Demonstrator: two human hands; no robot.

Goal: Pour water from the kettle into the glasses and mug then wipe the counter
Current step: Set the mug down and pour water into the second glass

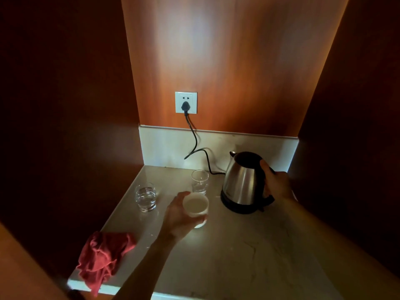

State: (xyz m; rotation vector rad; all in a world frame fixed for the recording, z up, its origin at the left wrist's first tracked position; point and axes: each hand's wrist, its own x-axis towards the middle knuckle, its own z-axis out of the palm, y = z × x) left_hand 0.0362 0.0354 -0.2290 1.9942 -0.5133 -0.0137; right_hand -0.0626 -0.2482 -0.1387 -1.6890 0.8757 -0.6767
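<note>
Both hands were engaged on the counter (238, 256), one on the mug, one on the kettle.

A red cloth (104, 254) lay crumpled at the near left corner, part hanging over the front edge. Mid-counter, the left hand (179, 215) was wrapped around the white mug (195, 205). Behind it stood one glass (200, 181), with another glass (146, 197) near the left edge. Toward the back right corner, the right hand (275, 180) gripped the handle of the steel kettle (242, 180) on its base, its cord (195, 144) running to a wall socket (186, 102).

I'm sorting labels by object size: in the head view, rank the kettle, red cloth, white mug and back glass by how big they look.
1. kettle
2. red cloth, close to the kettle and nearer the camera, so unsure
3. white mug
4. back glass
</note>
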